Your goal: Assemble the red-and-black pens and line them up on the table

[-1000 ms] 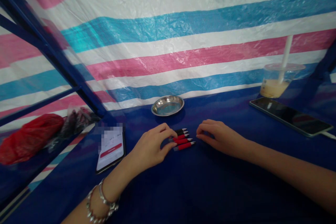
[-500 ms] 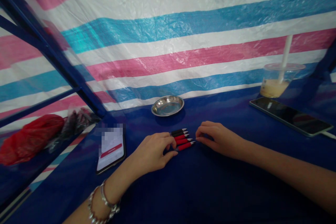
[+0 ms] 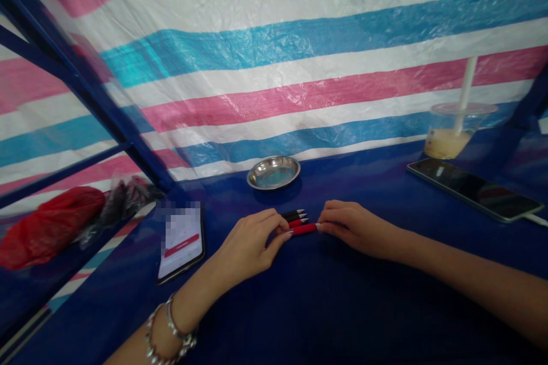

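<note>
A red pen (image 3: 303, 229) lies between my two hands at the near side of a row of pens. My left hand (image 3: 257, 242), with bracelets at its wrist, pinches the pen's left end. At its pointed right end, the fingertips of my right hand (image 3: 342, 219) are closed on it. Just beyond are black pens (image 3: 295, 215) with silver tips and another red pen (image 3: 298, 222), lying side by side; my left fingers cover their left parts. Behind the row sits a shallow oval metal dish (image 3: 274, 173).
On the blue table (image 3: 342, 308), a lit phone (image 3: 182, 245) lies at left. A dark phone (image 3: 475, 188) with a white cable and a plastic drink cup (image 3: 447, 140) with a straw stand at right. A red bag (image 3: 53, 225) is at far left, before a striped sheet (image 3: 299, 91).
My right hand has closed on the tip of the nearest red pen, which was apart from it before. That pen has shifted slightly away from me, against the row. My left thumb has moved up to it.
</note>
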Demonstrator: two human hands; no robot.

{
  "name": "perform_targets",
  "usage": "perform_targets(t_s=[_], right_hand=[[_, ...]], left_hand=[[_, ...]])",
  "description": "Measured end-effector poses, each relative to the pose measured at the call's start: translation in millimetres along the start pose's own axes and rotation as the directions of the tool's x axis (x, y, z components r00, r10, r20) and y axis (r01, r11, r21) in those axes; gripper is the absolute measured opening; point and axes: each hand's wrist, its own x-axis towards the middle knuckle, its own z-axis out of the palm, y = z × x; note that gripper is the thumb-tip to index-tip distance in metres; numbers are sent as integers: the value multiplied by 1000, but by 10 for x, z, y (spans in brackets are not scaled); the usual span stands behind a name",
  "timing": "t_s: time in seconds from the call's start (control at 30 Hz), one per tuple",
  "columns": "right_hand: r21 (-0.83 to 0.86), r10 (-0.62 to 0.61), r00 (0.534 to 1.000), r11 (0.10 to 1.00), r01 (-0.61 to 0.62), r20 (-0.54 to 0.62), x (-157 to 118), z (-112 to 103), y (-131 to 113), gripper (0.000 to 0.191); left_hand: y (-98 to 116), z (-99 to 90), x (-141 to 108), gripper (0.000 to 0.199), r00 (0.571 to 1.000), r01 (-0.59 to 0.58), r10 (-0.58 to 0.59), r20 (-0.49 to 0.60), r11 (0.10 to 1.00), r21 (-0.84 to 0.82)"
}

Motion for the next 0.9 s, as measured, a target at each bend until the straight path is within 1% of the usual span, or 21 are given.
perform_targets(t_s=[0.13,0.2,0.27,0.33,0.43,0.47,0.53,0.6,0.63,0.7,0.77,0.83,0.9], right_hand=[[-43,25,998,999,-27,-61,-10,-9,3,12],[-31,61,995,997,-64,-78,-13,-23,-3,13],[24,100,991,995,-98,-84,-9,-36,-11,20],[89,124,989,989,-117,-79,-1,-40,-16,22],[146,118,991,983,-108,-62,12,-31,-13,29],[161,116,991,981,-105,-62,14,-26,-11,30],[202,120,990,974,-102,-77,17,-17,-9,24],[254,150,984,960,-121,-99,17,-11,-7,17],[281,170,980,950,-134,-106,17,-8,-6,17],[347,207,973,924,-160,-103,21,-2,-5,25],[451,225,971,877,-168,-77,29,8,-9,28],[574,224,974,803,-160,-42,40,19,-25,23],[664,223,975,731,-157,-15,48,24,-49,19]], left_hand=[[3,10,-2,18,1000,0,0,19,1000,-7],[1,12,-3,18,1000,4,-4,10,1000,-7],[-2,12,-3,18,1000,4,-4,-13,1000,-11],[-4,13,-1,18,999,-1,0,-41,1000,-16],[-5,17,1,17,998,-15,13,-69,999,-28],[-5,18,1,17,997,-19,16,-73,999,-32],[-2,21,0,17,997,-23,20,-79,999,-37],[1,21,-2,17,996,-27,23,-86,999,-40],[2,21,-3,17,995,-30,26,-92,999,-41],[4,23,-6,17,994,-41,36,-104,998,-43],[5,26,-11,16,992,-54,49,-112,998,-44],[6,30,-14,16,992,-62,56,-113,997,-49],[7,33,-14,16,992,-65,58,-110,996,-57]])
